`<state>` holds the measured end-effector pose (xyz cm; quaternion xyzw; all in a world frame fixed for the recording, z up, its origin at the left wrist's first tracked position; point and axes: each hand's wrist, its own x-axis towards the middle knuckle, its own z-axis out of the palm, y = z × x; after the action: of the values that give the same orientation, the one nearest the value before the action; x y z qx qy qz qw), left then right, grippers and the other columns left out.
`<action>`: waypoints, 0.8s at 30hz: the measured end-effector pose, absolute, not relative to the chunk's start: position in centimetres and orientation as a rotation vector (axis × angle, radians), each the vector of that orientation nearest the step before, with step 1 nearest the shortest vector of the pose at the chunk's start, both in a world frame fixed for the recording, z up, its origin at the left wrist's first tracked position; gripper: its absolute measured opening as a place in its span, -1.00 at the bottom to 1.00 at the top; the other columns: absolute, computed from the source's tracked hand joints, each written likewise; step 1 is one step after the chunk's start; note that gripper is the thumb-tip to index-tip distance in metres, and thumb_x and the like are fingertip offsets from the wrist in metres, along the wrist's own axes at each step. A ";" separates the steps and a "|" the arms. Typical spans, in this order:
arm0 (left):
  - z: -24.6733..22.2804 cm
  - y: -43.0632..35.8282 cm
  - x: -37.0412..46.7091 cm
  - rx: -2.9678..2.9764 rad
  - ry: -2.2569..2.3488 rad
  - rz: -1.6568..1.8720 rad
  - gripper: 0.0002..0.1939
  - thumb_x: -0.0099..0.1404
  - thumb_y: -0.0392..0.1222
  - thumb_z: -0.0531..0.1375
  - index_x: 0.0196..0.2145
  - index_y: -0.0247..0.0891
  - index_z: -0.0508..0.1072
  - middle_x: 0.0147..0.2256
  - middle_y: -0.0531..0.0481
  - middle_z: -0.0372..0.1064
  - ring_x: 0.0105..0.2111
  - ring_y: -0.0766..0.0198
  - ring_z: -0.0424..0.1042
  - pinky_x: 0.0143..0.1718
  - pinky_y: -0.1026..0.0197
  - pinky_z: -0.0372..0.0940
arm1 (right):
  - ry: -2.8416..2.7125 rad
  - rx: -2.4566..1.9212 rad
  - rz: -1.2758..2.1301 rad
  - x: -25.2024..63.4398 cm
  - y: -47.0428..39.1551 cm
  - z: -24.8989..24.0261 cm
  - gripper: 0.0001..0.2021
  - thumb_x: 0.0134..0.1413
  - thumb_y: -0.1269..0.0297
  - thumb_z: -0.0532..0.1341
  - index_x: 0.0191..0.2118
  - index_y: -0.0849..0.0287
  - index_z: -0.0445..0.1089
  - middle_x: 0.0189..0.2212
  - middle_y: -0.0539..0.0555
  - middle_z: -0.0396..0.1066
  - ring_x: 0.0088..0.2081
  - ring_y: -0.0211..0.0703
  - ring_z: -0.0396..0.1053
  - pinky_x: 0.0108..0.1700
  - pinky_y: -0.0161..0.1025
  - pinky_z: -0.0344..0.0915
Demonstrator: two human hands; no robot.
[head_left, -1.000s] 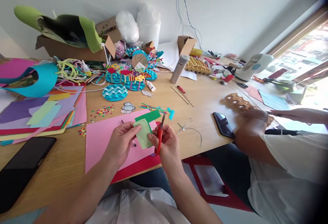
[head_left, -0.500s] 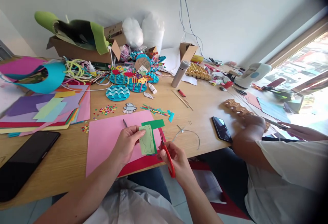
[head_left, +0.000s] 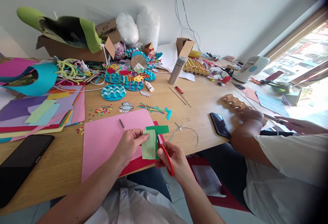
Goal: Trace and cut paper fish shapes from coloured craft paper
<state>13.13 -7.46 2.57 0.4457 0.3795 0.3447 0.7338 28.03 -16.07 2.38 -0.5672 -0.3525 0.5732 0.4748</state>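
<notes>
My left hand (head_left: 132, 143) pinches a light green piece of paper (head_left: 148, 149) with a pencil-like outline drawn on it, perhaps a fish. Behind it a darker green strip of paper (head_left: 162, 129) sticks out at the top and right side. Red-handled scissors (head_left: 168, 161) are gripped in my right hand (head_left: 173, 157), fingers through the handles. Their blades lie at the right edge of the green papers; how far they are apart is hard to make out. Beneath the hands lie a pink sheet (head_left: 102, 145) and a red sheet (head_left: 135, 166). A pen (head_left: 122, 124) rests on the pink sheet.
A black phone (head_left: 23, 166) lies at the left, another phone (head_left: 219, 125) at the right. Fish cutouts (head_left: 126, 107), paper strips (head_left: 153, 110) and a steel flask (head_left: 177, 70) stand or lie farther back. At the right a co-worker's hand (head_left: 252, 116) touches brown corrugated card (head_left: 234, 102).
The scissor blades have come to the right edge of the green papers. Both my hands have shifted slightly right in the picture, while the view itself has turned a little.
</notes>
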 end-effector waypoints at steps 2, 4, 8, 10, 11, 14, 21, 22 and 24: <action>2.6 -7.5 13.3 0.997 0.830 0.738 -0.74 0.01 -0.02 0.36 -0.54 -0.30 0.55 -0.55 0.01 0.46 -0.55 0.33 0.34 -0.45 0.29 0.27 | -0.859 -1.392 1.397 28.1 -16.1 2.4 -0.52 -0.23 -0.12 0.41 -0.49 0.20 0.29 -0.67 -0.02 0.38 -0.63 -0.28 0.36 -0.56 -0.35 0.30; 2.6 -7.6 13.5 1.010 0.823 0.719 -0.73 0.02 -0.01 0.36 -0.53 -0.30 0.55 -0.55 0.00 0.46 -0.55 0.32 0.35 -0.45 0.28 0.28 | -0.853 -1.394 1.391 28.3 -16.2 2.3 -0.53 -0.23 -0.11 0.41 -0.49 0.21 0.29 -0.68 -0.03 0.38 -0.64 -0.28 0.35 -0.58 -0.36 0.30; 2.5 -7.8 13.8 1.015 0.815 0.697 -0.72 0.02 0.00 0.36 -0.54 -0.30 0.53 -0.56 0.01 0.46 -0.56 0.30 0.35 -0.47 0.26 0.29 | -0.821 -1.386 1.392 28.5 -16.5 2.2 -0.53 -0.24 -0.11 0.41 -0.49 0.21 0.30 -0.68 -0.03 0.37 -0.63 -0.29 0.35 -0.58 -0.36 0.31; 2.6 -7.9 14.1 1.016 0.820 0.690 -0.72 0.01 0.01 0.36 -0.54 -0.30 0.53 -0.56 0.01 0.46 -0.57 0.30 0.35 -0.47 0.25 0.29 | -0.809 -1.386 1.392 28.7 -16.7 2.1 -0.53 -0.24 -0.11 0.42 -0.49 0.22 0.30 -0.69 -0.03 0.37 -0.64 -0.30 0.35 -0.59 -0.37 0.30; 2.6 -7.9 14.2 1.020 0.826 0.687 -0.71 0.01 0.01 0.36 -0.54 -0.30 0.53 -0.56 0.00 0.46 -0.57 0.30 0.35 -0.47 0.25 0.29 | -0.802 -1.385 1.389 28.8 -16.7 2.1 -0.53 -0.24 -0.10 0.42 -0.50 0.22 0.30 -0.69 -0.04 0.37 -0.65 -0.30 0.34 -0.59 -0.37 0.30; 2.7 -7.9 14.6 1.030 0.840 0.671 -0.70 -0.01 0.02 0.36 -0.52 -0.31 0.55 -0.55 -0.02 0.48 -0.55 0.28 0.37 -0.45 0.24 0.29 | -0.786 -1.377 1.375 29.1 -17.0 2.0 -0.53 -0.23 -0.10 0.42 -0.50 0.21 0.30 -0.71 -0.05 0.35 -0.67 -0.31 0.33 -0.62 -0.38 0.29; 2.5 -7.8 15.7 1.016 0.847 0.647 -0.71 -0.04 -0.01 0.37 -0.52 -0.32 0.55 -0.53 -0.02 0.48 -0.54 0.29 0.38 -0.42 0.25 0.29 | -0.717 -1.435 1.358 29.6 -17.4 1.0 -0.50 -0.27 -0.15 0.41 -0.51 0.19 0.26 -0.75 -0.08 0.31 -0.73 -0.29 0.29 -0.70 -0.37 0.25; 2.5 -7.7 15.9 1.020 0.845 0.644 -0.72 -0.04 -0.01 0.37 -0.53 -0.32 0.54 -0.54 -0.02 0.48 -0.54 0.30 0.37 -0.42 0.26 0.28 | -0.703 -1.451 1.356 29.7 -17.4 1.0 -0.49 -0.29 -0.17 0.40 -0.52 0.18 0.25 -0.76 -0.08 0.30 -0.74 -0.29 0.28 -0.72 -0.37 0.25; 2.4 -7.7 16.3 1.029 0.843 0.634 -0.72 -0.04 -0.01 0.37 -0.55 -0.32 0.53 -0.54 -0.01 0.47 -0.53 0.30 0.37 -0.42 0.26 0.28 | -0.693 -1.471 1.351 29.8 -17.4 0.9 -0.48 -0.29 -0.19 0.40 -0.52 0.17 0.24 -0.77 -0.08 0.30 -0.75 -0.29 0.28 -0.72 -0.37 0.25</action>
<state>16.27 -7.70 2.39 0.4693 0.3843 0.2892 0.7406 29.85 -17.37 0.94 -0.6059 -0.2856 0.5566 0.4913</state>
